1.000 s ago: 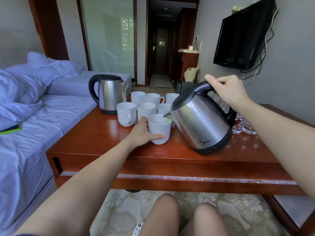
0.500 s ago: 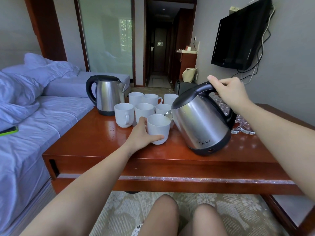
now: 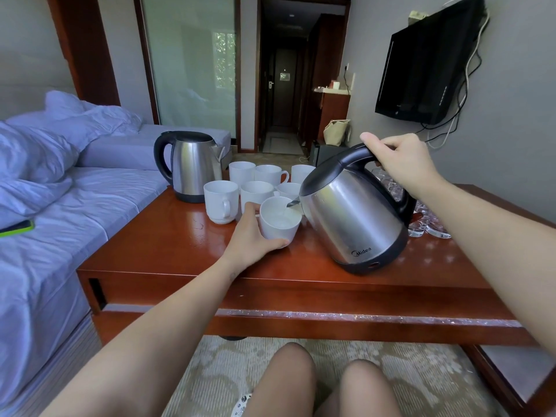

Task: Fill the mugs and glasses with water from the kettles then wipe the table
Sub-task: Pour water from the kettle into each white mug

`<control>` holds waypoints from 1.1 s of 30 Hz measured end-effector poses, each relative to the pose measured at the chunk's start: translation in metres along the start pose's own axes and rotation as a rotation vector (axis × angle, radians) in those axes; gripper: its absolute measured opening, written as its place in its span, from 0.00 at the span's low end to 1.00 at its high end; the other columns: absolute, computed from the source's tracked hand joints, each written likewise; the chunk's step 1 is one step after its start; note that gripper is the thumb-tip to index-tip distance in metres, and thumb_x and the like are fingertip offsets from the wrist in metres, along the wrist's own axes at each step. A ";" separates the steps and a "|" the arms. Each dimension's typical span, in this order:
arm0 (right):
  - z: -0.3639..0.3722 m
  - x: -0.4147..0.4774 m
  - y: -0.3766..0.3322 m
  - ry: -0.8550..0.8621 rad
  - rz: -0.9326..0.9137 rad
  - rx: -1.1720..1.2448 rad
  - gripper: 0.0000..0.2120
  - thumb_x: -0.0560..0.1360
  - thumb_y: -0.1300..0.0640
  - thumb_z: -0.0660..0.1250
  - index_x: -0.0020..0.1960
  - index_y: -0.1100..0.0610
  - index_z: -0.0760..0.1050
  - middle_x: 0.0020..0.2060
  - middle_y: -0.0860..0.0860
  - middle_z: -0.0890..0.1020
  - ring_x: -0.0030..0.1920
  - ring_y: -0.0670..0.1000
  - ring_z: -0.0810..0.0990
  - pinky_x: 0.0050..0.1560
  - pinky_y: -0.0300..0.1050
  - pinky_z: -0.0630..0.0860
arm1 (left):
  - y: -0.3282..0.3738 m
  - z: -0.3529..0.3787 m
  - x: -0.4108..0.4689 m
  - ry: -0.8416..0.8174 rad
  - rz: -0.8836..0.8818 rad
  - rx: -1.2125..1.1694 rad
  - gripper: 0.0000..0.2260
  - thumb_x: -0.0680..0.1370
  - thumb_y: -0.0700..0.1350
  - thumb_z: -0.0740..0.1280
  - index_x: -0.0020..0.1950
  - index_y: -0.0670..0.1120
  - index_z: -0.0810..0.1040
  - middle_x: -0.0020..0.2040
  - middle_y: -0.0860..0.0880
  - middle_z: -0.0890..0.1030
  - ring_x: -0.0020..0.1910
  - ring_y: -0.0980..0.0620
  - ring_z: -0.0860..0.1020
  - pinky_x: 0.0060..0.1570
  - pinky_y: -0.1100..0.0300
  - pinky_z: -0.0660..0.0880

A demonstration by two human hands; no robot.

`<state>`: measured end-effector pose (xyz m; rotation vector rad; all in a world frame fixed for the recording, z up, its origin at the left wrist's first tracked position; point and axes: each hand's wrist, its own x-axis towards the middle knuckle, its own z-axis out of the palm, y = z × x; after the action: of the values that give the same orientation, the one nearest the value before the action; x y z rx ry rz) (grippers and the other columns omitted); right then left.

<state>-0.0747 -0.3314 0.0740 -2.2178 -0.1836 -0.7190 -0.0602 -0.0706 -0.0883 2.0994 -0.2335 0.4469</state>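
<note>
My right hand (image 3: 400,159) grips the black handle of a steel kettle (image 3: 352,218), tilted left with its spout over a white mug (image 3: 278,225). A thin stream of water runs into that mug. My left hand (image 3: 249,237) holds the mug by its left side on the red-brown table (image 3: 168,254). Behind it stand several more white mugs (image 3: 221,200). A second steel kettle (image 3: 189,164) stands upright at the table's back left. Clear glasses (image 3: 427,221) sit behind the tilted kettle, partly hidden by it and my arm.
A bed with white sheets (image 3: 60,212) runs along the table's left side, a green-edged phone (image 3: 18,228) lying on it. A wall TV (image 3: 421,64) hangs at the right. My knees (image 3: 319,383) are below the table's front edge.
The kettle has tipped further toward the mug and water flows into it. Both hands keep their holds. The view has shifted a little.
</note>
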 end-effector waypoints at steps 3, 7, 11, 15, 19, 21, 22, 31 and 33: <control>-0.002 -0.002 -0.002 0.001 -0.010 0.005 0.25 0.80 0.45 0.65 0.26 0.50 0.69 0.14 0.42 0.67 0.21 0.39 0.71 0.27 0.29 0.62 | -0.001 0.001 0.000 0.003 0.006 -0.003 0.36 0.64 0.51 0.82 0.62 0.48 0.63 0.59 0.53 0.73 0.58 0.53 0.73 0.53 0.61 0.68; -0.002 -0.004 -0.003 -0.007 -0.008 0.022 0.25 0.80 0.45 0.65 0.26 0.49 0.69 0.14 0.42 0.68 0.21 0.39 0.71 0.27 0.29 0.62 | -0.002 0.001 0.000 -0.001 0.010 -0.001 0.36 0.64 0.52 0.82 0.62 0.48 0.63 0.60 0.52 0.74 0.59 0.53 0.73 0.54 0.60 0.69; -0.001 -0.003 -0.002 -0.011 -0.011 0.033 0.24 0.80 0.44 0.65 0.27 0.50 0.70 0.14 0.41 0.68 0.21 0.38 0.71 0.28 0.29 0.63 | -0.002 0.001 0.000 -0.005 0.004 0.010 0.36 0.64 0.53 0.82 0.62 0.48 0.63 0.60 0.52 0.74 0.59 0.53 0.73 0.54 0.60 0.70; 0.000 -0.002 0.000 -0.013 -0.009 0.025 0.24 0.80 0.43 0.65 0.27 0.51 0.71 0.15 0.42 0.68 0.21 0.39 0.72 0.33 0.36 0.65 | 0.000 0.001 0.001 0.000 -0.005 -0.002 0.35 0.63 0.51 0.82 0.60 0.48 0.64 0.58 0.52 0.75 0.58 0.52 0.74 0.53 0.61 0.69; 0.000 0.005 0.012 0.006 0.007 0.042 0.25 0.79 0.42 0.65 0.27 0.55 0.72 0.16 0.44 0.68 0.22 0.41 0.72 0.34 0.38 0.64 | 0.005 0.002 0.004 -0.040 -0.011 -0.002 0.33 0.64 0.50 0.82 0.59 0.48 0.65 0.56 0.52 0.75 0.57 0.52 0.74 0.53 0.61 0.69; -0.001 0.009 0.022 0.048 0.015 0.038 0.29 0.77 0.39 0.65 0.30 0.62 0.73 0.21 0.48 0.68 0.25 0.46 0.68 0.36 0.44 0.64 | 0.007 0.004 0.004 -0.061 -0.023 -0.002 0.32 0.65 0.51 0.81 0.60 0.48 0.65 0.57 0.53 0.74 0.57 0.53 0.73 0.53 0.61 0.69; -0.002 0.010 0.028 0.069 0.023 0.039 0.30 0.76 0.38 0.65 0.32 0.64 0.73 0.24 0.51 0.68 0.28 0.50 0.66 0.37 0.45 0.64 | 0.009 0.005 0.004 -0.069 -0.032 -0.004 0.32 0.66 0.51 0.81 0.60 0.49 0.65 0.57 0.53 0.74 0.57 0.53 0.73 0.53 0.60 0.69; -0.014 0.007 0.080 0.213 0.177 0.169 0.42 0.66 0.25 0.63 0.40 0.69 0.75 0.30 0.57 0.67 0.33 0.55 0.63 0.38 0.49 0.62 | 0.025 0.023 0.009 -0.120 -0.051 -0.045 0.32 0.65 0.55 0.81 0.60 0.49 0.67 0.57 0.54 0.75 0.56 0.53 0.76 0.55 0.55 0.75; -0.017 0.006 0.093 0.260 0.203 0.191 0.46 0.64 0.21 0.63 0.42 0.69 0.76 0.30 0.57 0.67 0.33 0.54 0.64 0.39 0.48 0.62 | 0.030 0.028 0.009 -0.139 -0.045 -0.055 0.32 0.65 0.55 0.80 0.61 0.50 0.66 0.58 0.53 0.75 0.54 0.52 0.78 0.54 0.55 0.76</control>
<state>-0.0453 -0.4084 0.0265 -1.9088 0.0979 -0.8310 -0.0556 -0.1096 -0.0752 2.0797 -0.2751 0.2653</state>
